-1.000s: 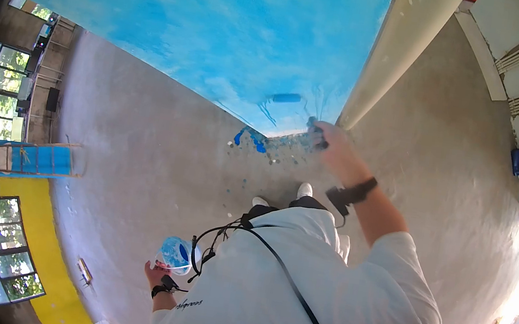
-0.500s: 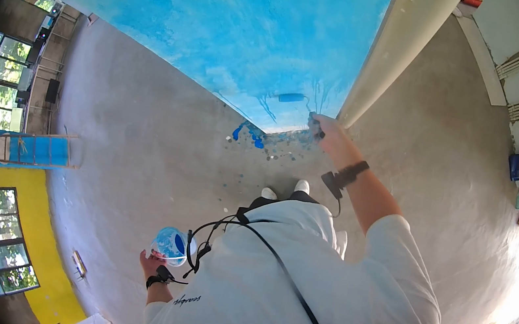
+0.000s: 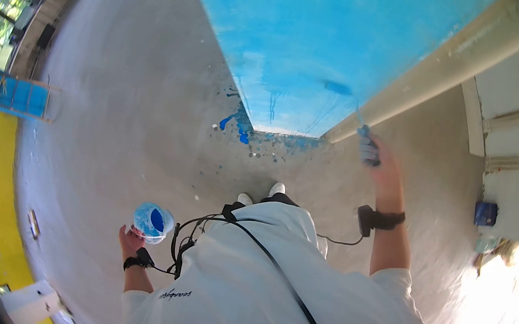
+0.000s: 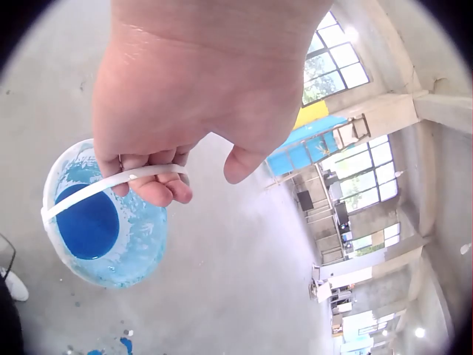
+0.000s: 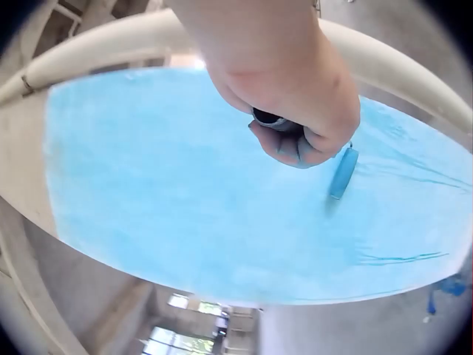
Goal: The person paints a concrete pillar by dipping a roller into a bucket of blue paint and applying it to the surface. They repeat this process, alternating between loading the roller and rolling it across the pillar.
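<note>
My right hand (image 3: 377,153) grips the handle of a paint roller, fingers curled round it in the right wrist view. The roller's blue sleeve (image 5: 344,174) lies against the light-blue painted wall (image 5: 199,185), low down near its right edge in the head view. Darker drips run down the paint beside it. On the other side of my body, my left hand (image 4: 196,111) hooks its fingers round the white handle (image 4: 81,194) of a paint bucket (image 4: 140,248). Deep-blue paint (image 4: 87,225) lies in the bucket, and its inner wall is smeared with lighter blue.
A cream pipe (image 3: 448,69) runs along the wall's right edge. Blue paint splashes (image 3: 235,125) spot the concrete floor (image 3: 116,95) at the wall's foot, just ahead of my shoes (image 3: 277,189). A blue ladder-like frame (image 3: 17,93) stands far left. Black cables (image 3: 179,237) hang by my shirt.
The head view has swung round, shifting the wall to the right. My right hand and the roller have moved right and the roller slightly up. The left hand still holds the bucket.
</note>
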A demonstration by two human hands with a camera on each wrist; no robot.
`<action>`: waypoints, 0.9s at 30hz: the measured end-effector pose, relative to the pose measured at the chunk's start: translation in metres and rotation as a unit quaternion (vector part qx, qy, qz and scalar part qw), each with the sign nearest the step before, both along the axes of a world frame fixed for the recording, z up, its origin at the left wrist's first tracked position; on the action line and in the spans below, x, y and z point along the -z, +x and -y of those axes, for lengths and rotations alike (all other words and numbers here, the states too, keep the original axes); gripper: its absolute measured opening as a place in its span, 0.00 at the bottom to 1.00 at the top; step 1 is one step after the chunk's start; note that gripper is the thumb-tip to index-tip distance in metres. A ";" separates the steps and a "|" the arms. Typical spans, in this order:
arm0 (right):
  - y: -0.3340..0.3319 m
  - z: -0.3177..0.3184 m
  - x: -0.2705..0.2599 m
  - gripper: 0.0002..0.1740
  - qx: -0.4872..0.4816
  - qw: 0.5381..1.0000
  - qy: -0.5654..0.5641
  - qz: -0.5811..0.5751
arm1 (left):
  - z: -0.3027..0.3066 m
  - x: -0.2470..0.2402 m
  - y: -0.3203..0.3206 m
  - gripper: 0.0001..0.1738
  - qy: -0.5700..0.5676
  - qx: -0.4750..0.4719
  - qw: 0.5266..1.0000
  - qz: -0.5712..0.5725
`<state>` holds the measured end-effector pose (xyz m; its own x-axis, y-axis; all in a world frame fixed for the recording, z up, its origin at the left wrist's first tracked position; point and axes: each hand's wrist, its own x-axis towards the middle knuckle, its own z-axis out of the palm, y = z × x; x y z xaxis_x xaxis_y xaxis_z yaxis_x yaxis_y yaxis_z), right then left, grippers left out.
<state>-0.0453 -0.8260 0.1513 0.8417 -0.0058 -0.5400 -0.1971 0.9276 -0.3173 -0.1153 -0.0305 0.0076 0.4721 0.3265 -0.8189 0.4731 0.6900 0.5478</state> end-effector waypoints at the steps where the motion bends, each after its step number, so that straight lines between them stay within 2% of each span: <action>1: 0.016 -0.004 0.029 0.06 -0.027 0.999 0.002 -0.018 | -0.007 0.008 -0.001 0.20 -0.008 0.020 1.000 -0.005; 4: 0.075 -0.021 0.099 0.08 -0.025 0.997 -0.012 -0.074 | -0.021 0.027 -0.001 0.19 -0.004 0.038 0.999 -0.021; 5: 0.090 -0.028 0.114 0.09 -0.002 0.990 -0.031 -0.139 | -0.018 0.028 -0.002 0.19 -0.010 0.027 0.999 -0.021; 6: 0.102 -0.036 0.117 0.10 0.024 0.978 -0.051 -0.199 | -0.016 0.024 0.000 0.18 0.002 0.031 0.999 -0.035; 7: 0.106 -0.045 0.109 0.10 0.017 0.979 -0.057 -0.195 | -0.014 0.021 0.004 0.17 0.015 0.037 0.998 -0.048; 9: 0.092 -0.059 0.096 0.12 0.031 0.978 -0.121 -0.169 | -0.015 0.022 0.003 0.17 0.000 0.039 0.999 -0.037; 11: 0.071 -0.044 0.101 0.10 0.025 0.978 -0.114 -0.173 | -0.016 0.033 0.003 0.17 0.004 0.041 0.998 -0.038; 13: 0.039 -0.038 0.094 0.08 -0.020 0.991 -0.078 -0.104 | -0.020 0.048 0.000 0.17 0.004 0.053 0.997 -0.060; 14: 0.024 -0.040 0.089 0.08 -0.012 0.991 -0.087 -0.103 | -0.022 0.057 0.003 0.17 0.012 0.064 0.995 -0.079; 17: -0.025 -0.058 0.054 0.05 0.010 0.986 -0.140 -0.090 | -0.033 0.099 0.008 0.16 -0.017 0.094 0.995 -0.026; 19: -0.055 -0.067 0.037 0.04 -0.014 0.981 -0.179 -0.067 | -0.016 0.103 0.029 0.16 0.009 0.088 0.994 -0.058; 23: -0.095 -0.081 0.019 0.06 -0.006 0.961 -0.264 -0.079 | 0.014 0.109 0.076 0.19 0.057 0.179 0.981 -0.056; 24: -0.103 -0.086 0.014 0.06 -0.006 0.953 -0.289 -0.092 | 0.027 0.104 0.088 0.18 0.060 0.228 0.970 -0.058; 26: -0.115 -0.095 0.001 0.06 0.007 0.944 -0.311 -0.106 | 0.069 0.066 0.105 0.18 0.080 0.306 0.948 -0.025; 27: -0.118 -0.099 -0.007 0.07 -0.046 0.901 -0.409 -0.135 | 0.078 0.067 0.117 0.18 0.082 0.317 0.944 -0.022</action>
